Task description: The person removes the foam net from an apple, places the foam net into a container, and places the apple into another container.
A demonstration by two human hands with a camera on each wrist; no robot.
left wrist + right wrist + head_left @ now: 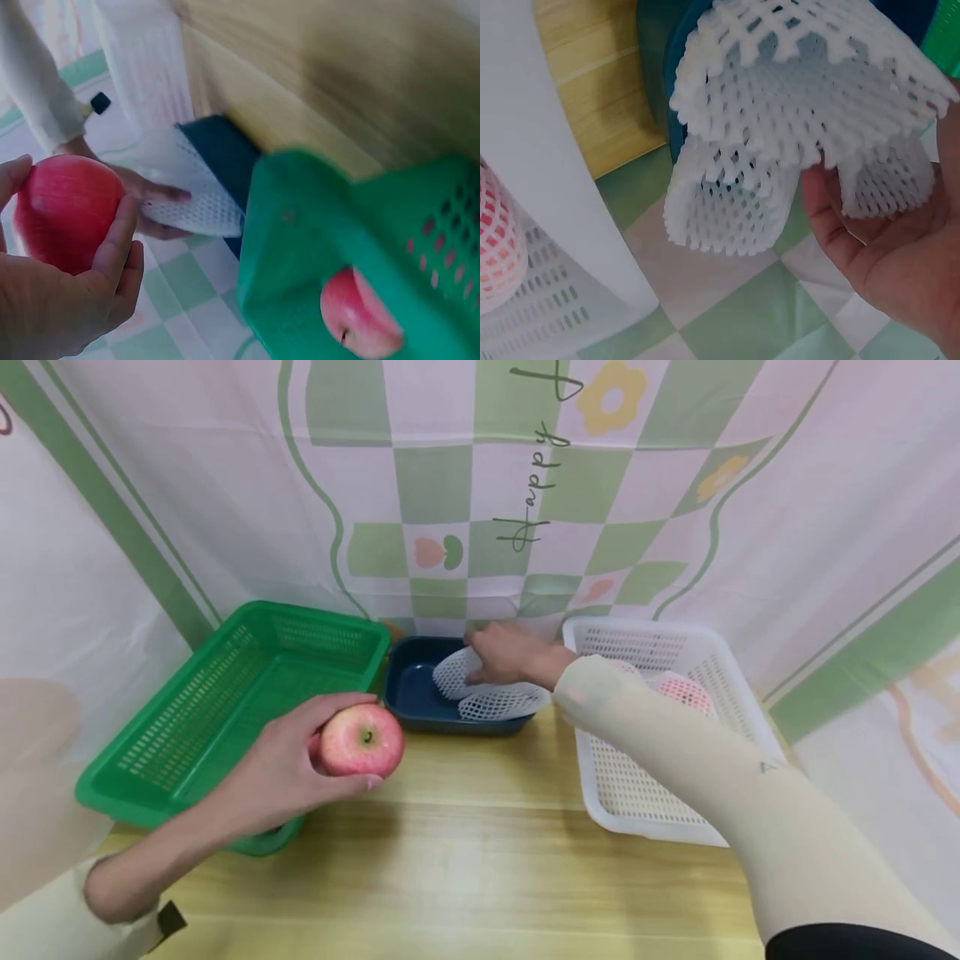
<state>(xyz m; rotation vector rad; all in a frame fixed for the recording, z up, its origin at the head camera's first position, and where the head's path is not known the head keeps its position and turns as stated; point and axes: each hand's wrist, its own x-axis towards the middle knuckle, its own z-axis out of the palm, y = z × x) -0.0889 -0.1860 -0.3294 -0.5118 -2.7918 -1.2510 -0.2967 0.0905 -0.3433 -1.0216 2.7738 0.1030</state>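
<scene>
My left hand [288,760] grips a red apple [362,741] with fingers and thumb spread round its sides, in front of the green basket [225,822]. Over the small dark blue tray [408,689], my right hand [510,653] pinches one of the white foam fruit nets [457,675]. Several nets lie in or over that tray, and in the right wrist view a wide foam net [795,97] hangs with its mouth open towards the camera. The right fingers [832,217] sit partly behind the mesh, so the exact hold is partly hidden.
On the right stands a white basket [592,777] with a pink fruit in a foam net [686,692], partly behind my sleeve. Another apple [360,315] shows through an opening in the green basket. A printed cloth [435,485] hangs behind the wooden table [465,860].
</scene>
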